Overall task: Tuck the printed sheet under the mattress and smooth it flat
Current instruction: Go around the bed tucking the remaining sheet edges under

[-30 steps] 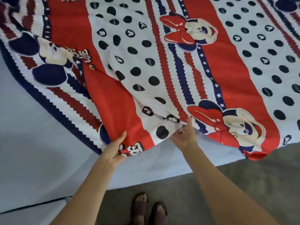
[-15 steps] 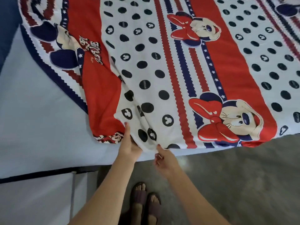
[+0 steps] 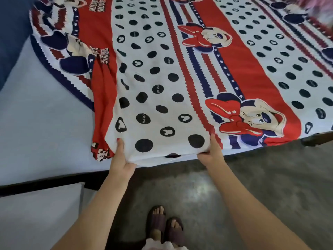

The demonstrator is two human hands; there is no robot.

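Note:
The printed sheet (image 3: 180,83), red, white and navy with black dots and cartoon mice, lies spread over the pale blue mattress (image 3: 41,123). Its near hem hangs just past the mattress edge in front of me. My left hand (image 3: 120,159) pinches that hem at the white dotted band, thumb on top, fingers tucked under the cloth. About a forearm's length to the right, my right hand (image 3: 210,152) holds the same hem beside the red zigzag stripe. The cloth between both hands is pulled fairly taut. The left part of the sheet is bunched, with mattress bare beside it.
A dark bed frame rail (image 3: 43,186) runs below the mattress at the left, with a pale panel (image 3: 36,219) under it. Grey concrete floor (image 3: 252,186) lies in front. My sandalled feet (image 3: 164,226) stand close to the bed. A dark frame corner (image 3: 313,139) shows at the right.
The hands have moved apart along the hem; the right one shifted rightward to the red stripe. The dotted band between them has flattened, and the view has moved closer.

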